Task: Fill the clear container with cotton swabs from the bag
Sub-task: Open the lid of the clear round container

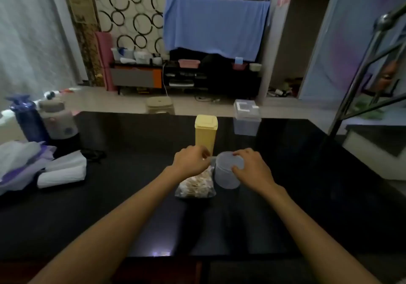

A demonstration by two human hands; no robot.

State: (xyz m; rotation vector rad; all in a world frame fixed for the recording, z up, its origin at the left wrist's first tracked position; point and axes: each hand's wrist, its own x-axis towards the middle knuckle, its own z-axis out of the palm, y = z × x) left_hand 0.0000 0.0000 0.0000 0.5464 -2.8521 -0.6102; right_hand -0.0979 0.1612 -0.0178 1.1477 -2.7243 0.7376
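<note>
A clear round container [226,174] with a lid stands on the black table [296,185], right of centre. My right hand [250,169] grips it from the right, thumb on the near side and fingers over the lid's rim. Just left of the container lies a clear plastic bag of cotton swabs [195,186]. My left hand [191,159] hovers over the bag's far end with its fingers curled, apparently pinching the top of the bag; the blur hides the exact hold.
A yellow upright box [206,133] stands behind the hands. A clear lidded tub [247,116] sits at the far edge. Bottles [58,119] and folded white cloths [63,169] crowd the left side. A metal stand [360,64] rises at right.
</note>
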